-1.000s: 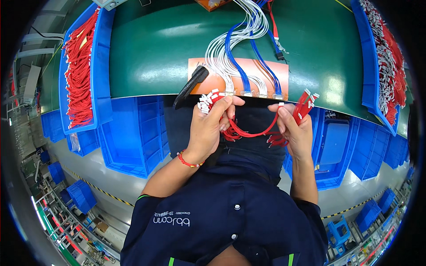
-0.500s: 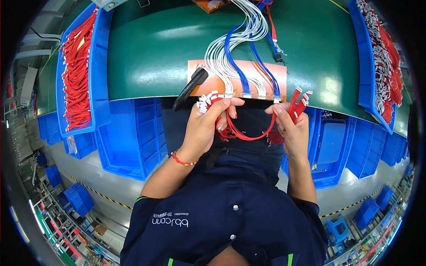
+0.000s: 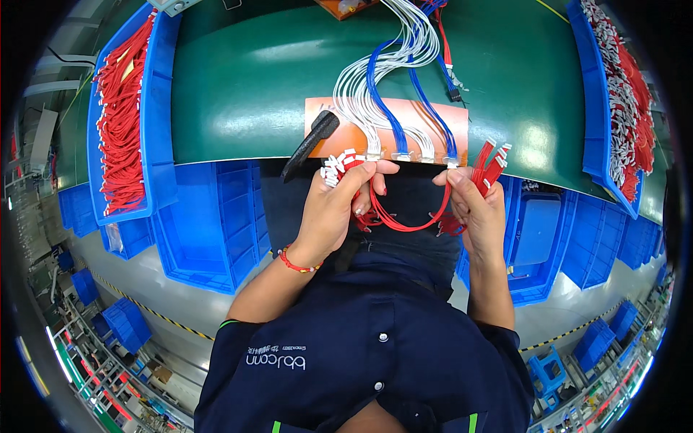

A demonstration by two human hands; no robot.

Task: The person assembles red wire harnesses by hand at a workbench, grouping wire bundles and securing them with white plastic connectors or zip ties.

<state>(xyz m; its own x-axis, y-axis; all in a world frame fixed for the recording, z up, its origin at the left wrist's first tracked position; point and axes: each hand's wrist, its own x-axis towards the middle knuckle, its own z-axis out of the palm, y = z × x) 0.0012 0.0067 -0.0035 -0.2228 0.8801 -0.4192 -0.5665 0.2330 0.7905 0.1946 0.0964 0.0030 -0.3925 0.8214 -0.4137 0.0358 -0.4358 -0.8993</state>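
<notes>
Between my hands hangs a looped red cable with white end connectors, its ends up against the row of sockets on an orange board. My left hand is closed on a bunch of red cables, whose white connectors stick out past the thumb, and pinches one end of the loop. Closed too, my right hand pinches the loop's other end at the rightmost socket and keeps a second red bunch in the palm. White wires and blue wires run back from the sockets.
A black clamp-like bar lies across the board's left edge. Blue bins of red cables flank the green table, one at the left and one at the right. Below the table edge stand more blue bins.
Both hands stay at the sockets with the red cable. My right hand and its red bunch have shifted very slightly right; little else differs.
</notes>
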